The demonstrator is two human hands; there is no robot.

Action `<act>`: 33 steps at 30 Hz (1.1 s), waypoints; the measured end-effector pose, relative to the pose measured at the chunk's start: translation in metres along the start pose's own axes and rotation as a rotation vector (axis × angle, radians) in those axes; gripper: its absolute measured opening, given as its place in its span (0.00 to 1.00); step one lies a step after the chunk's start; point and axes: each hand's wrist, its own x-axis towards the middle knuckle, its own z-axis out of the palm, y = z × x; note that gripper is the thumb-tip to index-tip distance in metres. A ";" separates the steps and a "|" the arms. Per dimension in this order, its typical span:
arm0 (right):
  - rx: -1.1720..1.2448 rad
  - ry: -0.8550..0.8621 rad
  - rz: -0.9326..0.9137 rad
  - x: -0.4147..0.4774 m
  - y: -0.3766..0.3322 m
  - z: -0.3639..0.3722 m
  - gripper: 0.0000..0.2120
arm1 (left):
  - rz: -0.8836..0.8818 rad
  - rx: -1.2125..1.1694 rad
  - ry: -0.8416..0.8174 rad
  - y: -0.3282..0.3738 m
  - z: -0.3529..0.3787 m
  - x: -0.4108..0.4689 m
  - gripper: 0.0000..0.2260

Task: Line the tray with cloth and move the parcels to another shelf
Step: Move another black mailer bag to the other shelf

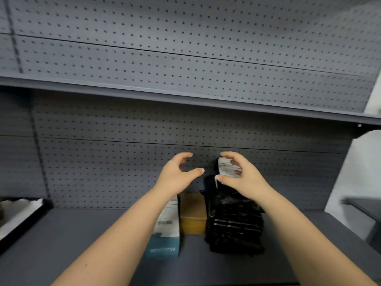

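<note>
Centre frame: right hand [245,178] pinches black poly parcel [233,219] by its labelled top; left hand [177,174] spread, empty. Likely light, soft, slippery, so grab mid-body.

At eight o'clock the tray [28,223] runs off the edge. The parcel label [226,167] — half behind the right hand [247,180] — is unreadably blurred.

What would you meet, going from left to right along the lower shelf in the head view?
black tray lined with white cloth → white and teal cardboard box → tan cardboard box → black plastic-wrapped parcels
</note>
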 end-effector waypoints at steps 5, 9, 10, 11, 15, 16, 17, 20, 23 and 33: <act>0.185 -0.040 -0.033 0.000 -0.042 0.059 0.27 | 0.007 0.052 0.071 -0.023 -0.068 -0.036 0.28; 0.242 -0.110 -0.083 0.004 -0.080 0.119 0.27 | -0.007 0.125 0.168 -0.048 -0.138 -0.063 0.27; 0.257 -0.131 -0.100 0.006 -0.093 0.137 0.27 | -0.016 0.134 0.190 -0.055 -0.160 -0.070 0.27; 0.272 -0.150 -0.113 0.006 -0.104 0.153 0.27 | -0.021 0.142 0.209 -0.061 -0.180 -0.077 0.26; 0.333 -0.201 -0.141 0.010 -0.164 0.232 0.26 | -0.043 0.160 0.297 -0.086 -0.276 -0.104 0.25; 0.351 -0.211 -0.147 0.010 -0.181 0.254 0.26 | -0.050 0.160 0.317 -0.094 -0.302 -0.110 0.25; 0.370 -0.223 -0.150 0.009 -0.200 0.275 0.26 | -0.055 0.158 0.340 -0.102 -0.328 -0.116 0.24; 0.406 -0.234 -0.164 0.011 -0.258 0.343 0.25 | -0.073 0.147 0.409 -0.124 -0.411 -0.134 0.24; 0.465 -0.240 -0.155 0.013 -0.312 0.404 0.24 | -0.095 0.158 0.442 -0.142 -0.484 -0.154 0.23; 0.528 -0.340 -0.172 0.025 -0.440 0.572 0.21 | -0.145 0.187 0.577 -0.198 -0.668 -0.194 0.19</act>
